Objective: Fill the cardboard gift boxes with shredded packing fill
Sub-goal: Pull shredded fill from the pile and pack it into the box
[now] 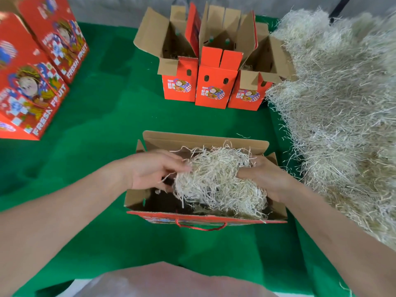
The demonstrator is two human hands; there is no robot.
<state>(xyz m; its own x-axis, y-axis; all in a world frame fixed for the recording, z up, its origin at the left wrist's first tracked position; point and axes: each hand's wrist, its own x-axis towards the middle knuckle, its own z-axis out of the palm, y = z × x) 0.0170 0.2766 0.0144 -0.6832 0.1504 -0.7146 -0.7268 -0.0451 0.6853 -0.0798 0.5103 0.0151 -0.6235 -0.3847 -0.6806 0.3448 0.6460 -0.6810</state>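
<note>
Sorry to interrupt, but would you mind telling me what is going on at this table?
A person is filling an open box lying on the green cloth. The left hand and right hand grip a clump of shredded fill from either side, partly inside the box, whose left part looks unfilled. The big pile lies to the right. Three open boxes stand behind, and closed boxes sit far left.

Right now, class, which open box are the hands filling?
The near box, alone in front with a red rope handle; the left hand and right hand hold fill over it. The other three stand in a row behind.
</note>
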